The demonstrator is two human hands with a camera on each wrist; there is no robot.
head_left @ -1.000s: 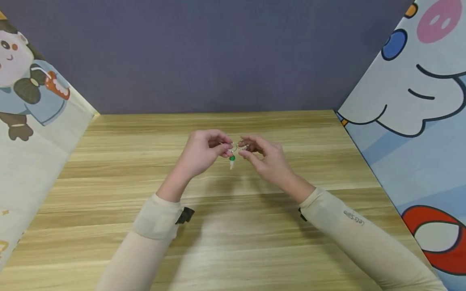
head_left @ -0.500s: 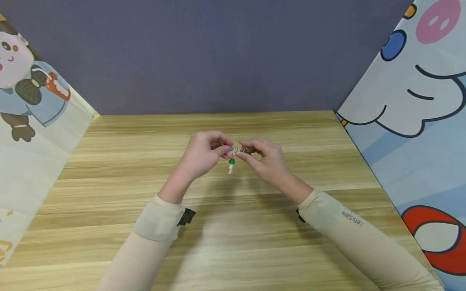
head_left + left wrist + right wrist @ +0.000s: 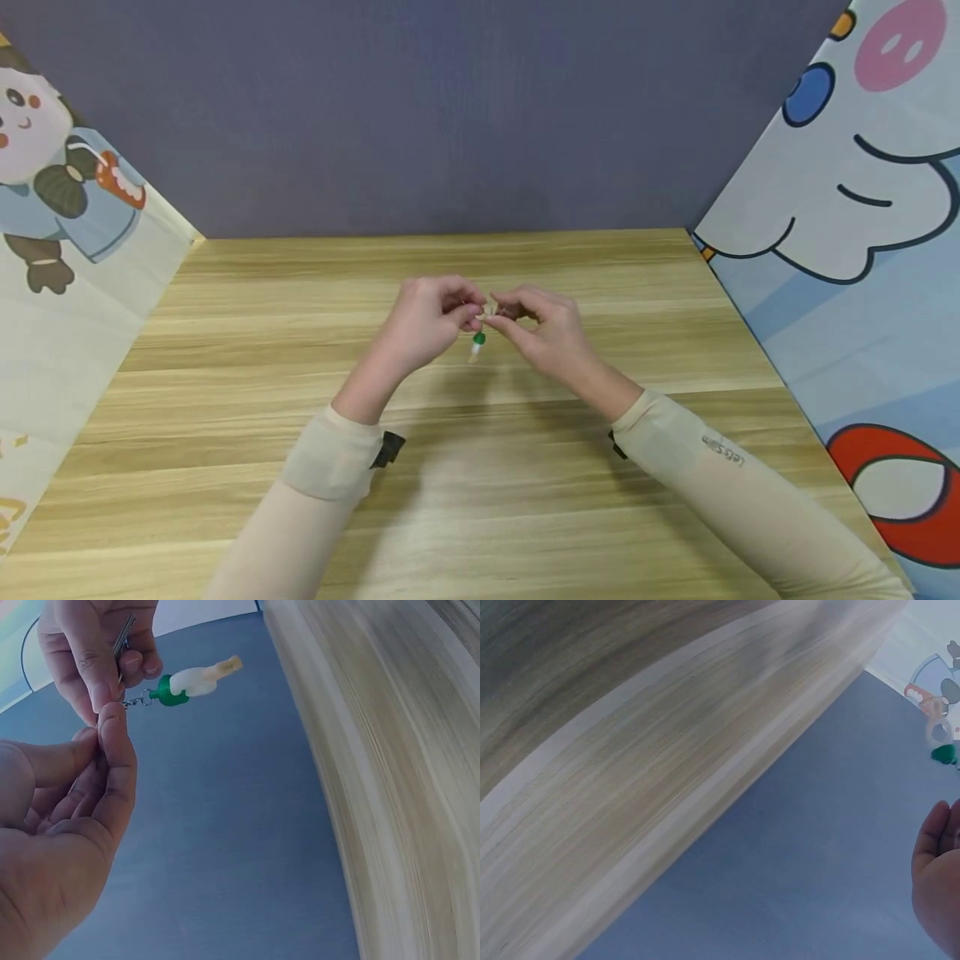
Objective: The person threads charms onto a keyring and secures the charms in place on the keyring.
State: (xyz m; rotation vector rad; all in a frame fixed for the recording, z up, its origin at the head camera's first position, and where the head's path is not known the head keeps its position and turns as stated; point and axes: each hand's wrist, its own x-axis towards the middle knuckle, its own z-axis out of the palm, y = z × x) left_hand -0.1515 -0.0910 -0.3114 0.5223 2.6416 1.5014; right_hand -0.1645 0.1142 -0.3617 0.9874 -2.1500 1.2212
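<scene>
A small keychain charm (image 3: 193, 682), green at one end with a white body and a tan tip, dangles from a short silvery chain (image 3: 141, 699). My left hand (image 3: 426, 327) pinches the keychain at its ring end between thumb and fingers, covering most of the ring. Right beside it, fingertips almost meeting, my right hand (image 3: 551, 333) pinches a narrow silvery key-like piece (image 3: 123, 636), partly hidden by the fingers. In the head view the charm (image 3: 477, 343) hangs below both sets of fingertips, above the table. The right wrist view catches only part of the right hand (image 3: 939, 889).
A wood-grain table (image 3: 480, 500) lies beneath both hands. Behind it rises a dark blue-grey panel (image 3: 450, 117). Cartoon-printed panels flank the table on the left (image 3: 82, 317) and right (image 3: 825, 333).
The hands have drawn closer together, the left shifting slightly right and down. The ring, visible between the fingers earlier, is now mostly covered, and the charm hangs a little lower in view.
</scene>
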